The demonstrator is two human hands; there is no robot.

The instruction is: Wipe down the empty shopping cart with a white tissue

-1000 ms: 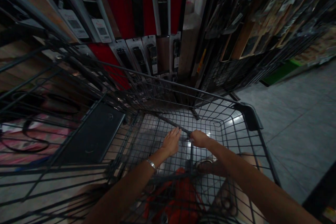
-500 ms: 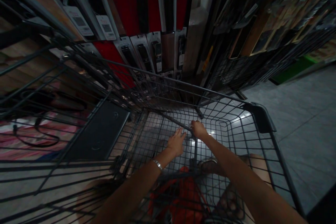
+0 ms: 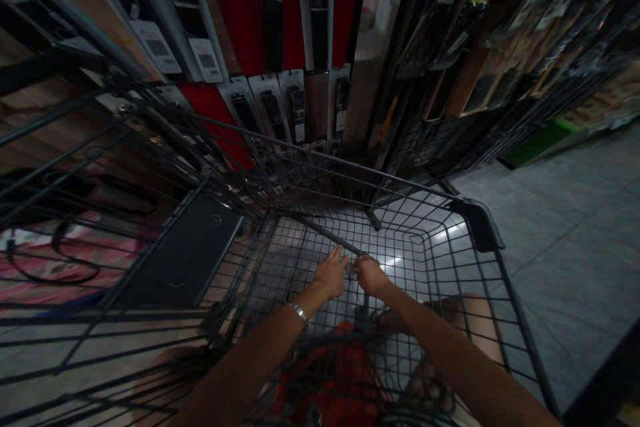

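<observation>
Both my hands reach down into a dark wire shopping cart [image 3: 483,225]. My left hand [image 3: 331,275], with a silver band on its wrist, has its fingers stretched out and apart from the mesh. Just to the right of it, my right hand [image 3: 371,276] is closed, fingertips pinched together. Something small and pale shows at those fingertips, too blurred to name. A dark bar [image 3: 320,230] of the cart runs diagonally up to my right hand. Below my hands, a red-orange cloth-like thing [image 3: 350,373] shows through the wires.
Packaged goods with price tags [image 3: 206,59] hang on a rack ahead. Framed items in plastic [image 3: 475,80] stand on the right, with a green box edge [image 3: 543,143] beyond. A dark flat panel [image 3: 190,247] is at the cart's left. Grey tiled floor [image 3: 560,260] lies to the right.
My right hand has moved down and left along the bar, closer to my left hand. My left hand stays stretched out, nearly in place. The view has shifted slightly.
</observation>
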